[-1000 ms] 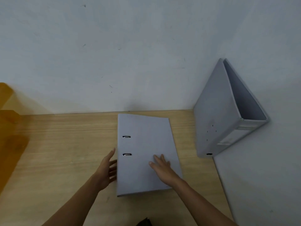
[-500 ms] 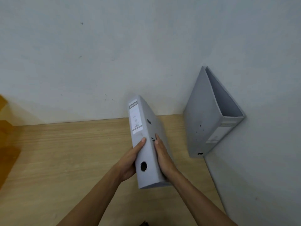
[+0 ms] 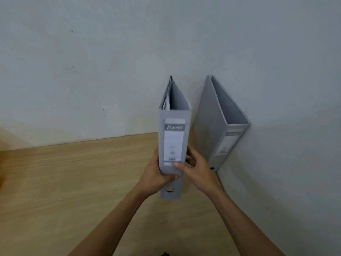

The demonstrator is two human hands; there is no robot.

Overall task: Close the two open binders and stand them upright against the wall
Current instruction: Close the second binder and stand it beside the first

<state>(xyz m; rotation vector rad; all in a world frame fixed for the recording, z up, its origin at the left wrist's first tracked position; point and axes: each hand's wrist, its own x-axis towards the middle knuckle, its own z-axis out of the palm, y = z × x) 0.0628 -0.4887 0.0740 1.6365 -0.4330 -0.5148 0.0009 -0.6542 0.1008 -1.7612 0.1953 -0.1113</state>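
Note:
A closed grey binder (image 3: 174, 137) stands upright in front of me, its labelled spine facing me and its ring hole near the bottom. My left hand (image 3: 156, 177) wraps its left side with the thumb across the spine. My right hand (image 3: 198, 169) grips its right side, thumb on the spine. A second grey binder (image 3: 219, 124) stands closed on the wooden table (image 3: 73, 182), leaning against the right wall (image 3: 286, 108) in the corner. A narrow gap separates the two binders.
A pale back wall (image 3: 92, 71) meets the table's far edge. An orange blurred object (image 3: 2, 137) shows at the far left edge. The right wall runs along the table's right side.
The binder lay flat and closed a second ago. Both hands took hold of it, tipped it onto its bottom edge and swung it upright with the spine toward me, closer to the leaning binder.

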